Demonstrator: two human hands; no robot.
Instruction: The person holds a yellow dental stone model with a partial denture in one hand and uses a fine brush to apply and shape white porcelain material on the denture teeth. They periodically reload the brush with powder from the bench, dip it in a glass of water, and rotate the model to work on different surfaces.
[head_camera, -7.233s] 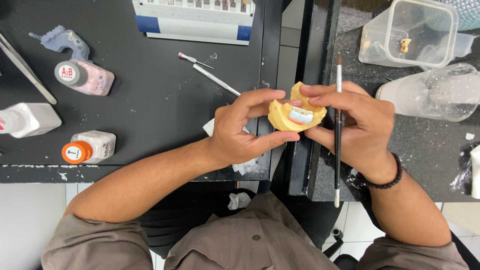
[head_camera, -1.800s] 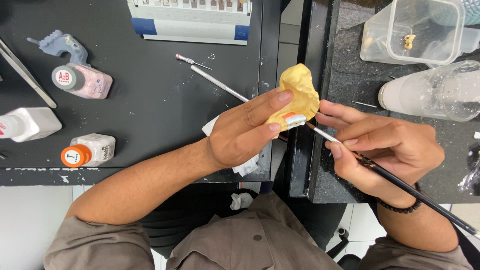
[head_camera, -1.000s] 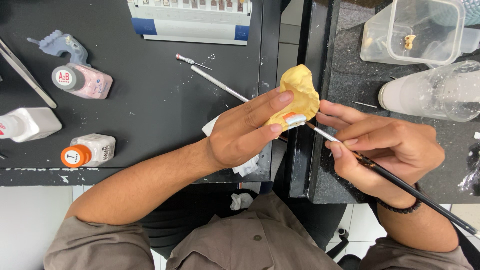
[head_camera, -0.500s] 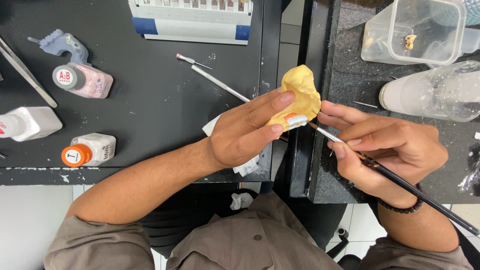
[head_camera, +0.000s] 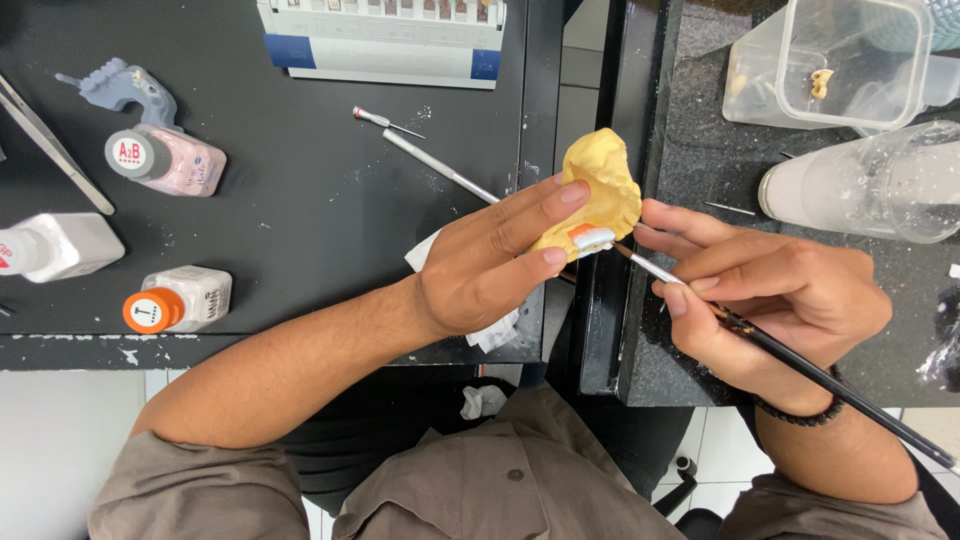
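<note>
- Head view: your left hand (head_camera: 480, 270) is clamped on the yellow dental cast (head_camera: 600, 190), thumb and fingers pinching it, held up over the gap between the two surfaces.
- Your right hand (head_camera: 770, 300) is closed in a pen grip on the thin brush (head_camera: 800, 365); its tip touches the small white-and-orange tooth piece (head_camera: 590, 238) at the cast's lower edge.
- Change: about 7 s ago both hands cradled the cast with the brush held upright and idle; since about 2 s ago the cast is tilted up and the brush tip sits at the tooth piece, barely shifting. Reads as fine brushwork under way, not repositioning.
- Around: pink jar (head_camera: 165, 160), orange-capped bottle (head_camera: 180, 300) and metal tool (head_camera: 435, 165) on the black surface (head_camera: 300, 220), untouched; clear box (head_camera: 820, 60) on the right.
</note>
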